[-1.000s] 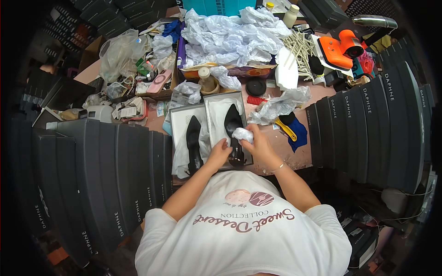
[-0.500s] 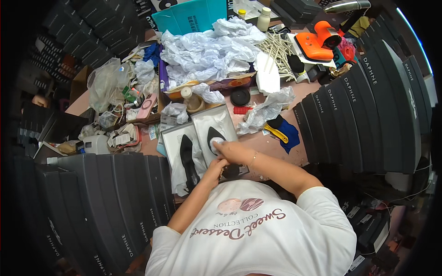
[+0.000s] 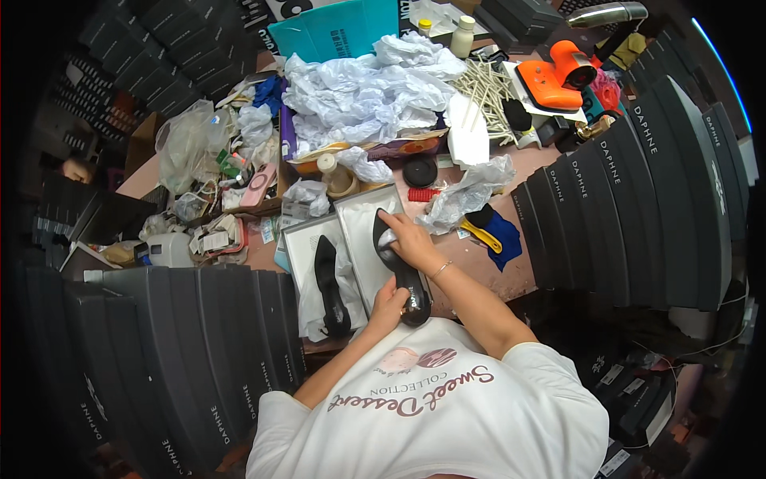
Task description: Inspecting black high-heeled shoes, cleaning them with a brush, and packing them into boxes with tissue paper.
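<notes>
A black pointed shoe [image 3: 416, 302] is held over the right half of an open, white-lined shoebox [image 3: 357, 254]. Its toe points away from me, and its insole faces up at the heel end. My left hand [image 3: 388, 306] grips the side near the heel. Closed around the toe end is my right hand [image 3: 412, 244], with a small wad of white tissue [image 3: 387, 238] showing by its fingers. The matching black shoe [image 3: 325, 270] lies on white tissue paper [image 3: 348, 279] in the left half of the box.
Stacked dark shoeboxes [image 3: 199, 343] wall in the left, and more boxes [image 3: 622, 199] rise at the right. Crumpled tissue [image 3: 363, 92] fills a carton ahead. Beyond the hands lie a bottle [image 3: 337, 177], a black round lid [image 3: 420, 171], a blue cloth [image 3: 501, 243] and an orange device [image 3: 554, 78].
The shoe in my hands has turned so that its insole and heel end now show. My right hand has shifted slightly and covers more of the toe; my left hand has moved slightly right.
</notes>
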A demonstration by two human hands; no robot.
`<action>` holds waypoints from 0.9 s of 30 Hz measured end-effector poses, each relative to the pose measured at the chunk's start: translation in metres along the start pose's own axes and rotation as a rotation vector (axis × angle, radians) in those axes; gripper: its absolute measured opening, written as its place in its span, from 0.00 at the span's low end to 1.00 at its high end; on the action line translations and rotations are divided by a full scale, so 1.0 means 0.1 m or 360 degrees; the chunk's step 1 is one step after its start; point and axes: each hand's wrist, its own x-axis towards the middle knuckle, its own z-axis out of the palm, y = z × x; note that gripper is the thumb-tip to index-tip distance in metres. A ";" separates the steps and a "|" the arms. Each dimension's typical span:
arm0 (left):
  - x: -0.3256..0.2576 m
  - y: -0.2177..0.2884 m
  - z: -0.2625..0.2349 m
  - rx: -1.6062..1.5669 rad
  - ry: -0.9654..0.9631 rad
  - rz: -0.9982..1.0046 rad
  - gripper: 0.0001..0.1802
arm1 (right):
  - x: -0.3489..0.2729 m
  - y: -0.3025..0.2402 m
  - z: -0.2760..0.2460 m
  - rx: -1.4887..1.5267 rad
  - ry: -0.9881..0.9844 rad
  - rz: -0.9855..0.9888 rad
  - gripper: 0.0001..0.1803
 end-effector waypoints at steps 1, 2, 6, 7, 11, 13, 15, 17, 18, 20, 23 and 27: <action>0.08 -0.06 -0.05 0.0029 -0.0043 -0.0122 0.18 | 0.02 0.07 -0.10 -0.0114 -0.0086 -0.0047 0.41; 0.11 -0.16 -0.20 0.0063 -0.0051 -0.0244 0.22 | 0.04 0.01 -0.20 -0.0205 -0.0187 -0.0113 0.41; 0.25 0.03 -0.62 0.0956 0.0720 0.0554 0.35 | 0.14 0.06 -1.01 -0.0788 0.0053 -0.0102 0.39; 0.30 0.45 -0.66 0.1236 0.0814 0.0685 0.33 | 0.22 0.36 -1.09 -0.1054 0.0199 -0.0155 0.34; 0.92 1.26 -1.29 0.2351 0.0952 0.0888 0.35 | 0.49 1.22 -1.10 -0.1400 0.0138 -0.0247 0.10; 1.16 1.36 -1.54 0.2478 0.0972 0.0674 0.33 | 0.57 1.16 -1.16 -0.1431 0.0084 -0.0419 0.09; 1.28 1.27 -1.80 0.2424 0.0996 0.0698 0.24 | 0.57 0.87 -1.29 -0.1351 0.0091 -0.0515 0.08; 1.27 1.19 -1.94 0.2410 0.1123 0.0774 0.16 | 0.57 0.41 -1.53 -0.1278 0.0125 -0.0550 0.07; 1.26 1.16 -1.98 0.2412 0.1173 0.0819 0.13 | 0.54 0.21 -1.65 -0.1181 0.0096 -0.0532 0.06; 1.09 1.33 -1.73 0.1886 0.1313 0.0869 0.09 | 0.45 -0.05 -1.92 -0.1010 0.0075 -0.0440 0.06; 0.98 1.74 -1.44 0.1549 0.1467 0.1313 0.04 | 0.28 -0.10 -2.04 -0.0470 -0.0397 -0.0166 0.08; 1.41 2.31 -1.41 0.1680 0.1298 0.1378 0.05 | 0.48 -0.07 -1.56 0.0049 -0.0638 -0.0032 0.11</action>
